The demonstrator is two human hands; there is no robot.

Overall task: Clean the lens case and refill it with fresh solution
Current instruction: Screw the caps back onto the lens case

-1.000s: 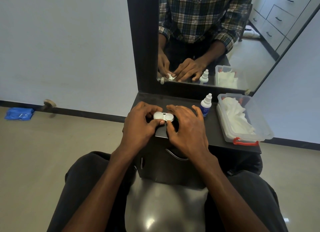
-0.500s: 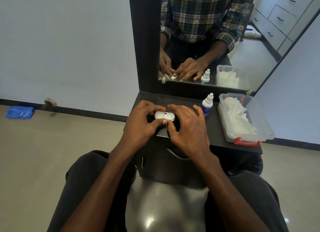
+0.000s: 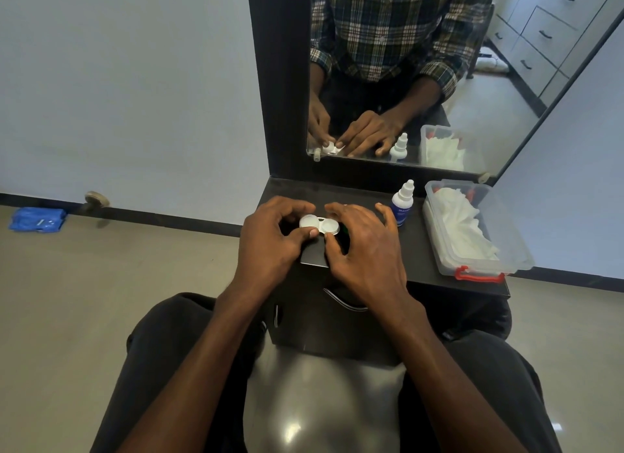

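A small white two-well lens case (image 3: 319, 224) lies on the black shelf (image 3: 425, 260) below the mirror. My left hand (image 3: 270, 239) grips the case's left cap between thumb and curled fingers. My right hand (image 3: 364, 246) pinches the right cap, its thumb at the near edge and its fingers curled over the far side. A white dropper bottle of solution with a blue label (image 3: 403, 204) stands upright just right of my right hand, capped.
A clear plastic box with a red latch (image 3: 472, 263), filled with white tissues, sits at the shelf's right end. The mirror (image 3: 405, 81) rises behind the shelf. A blue cloth (image 3: 37, 219) lies on the floor far left. My knees are under the shelf.
Both hands stay on the case. The left cap looks slightly lifted or turned compared with earlier; the bottle and box have not moved.
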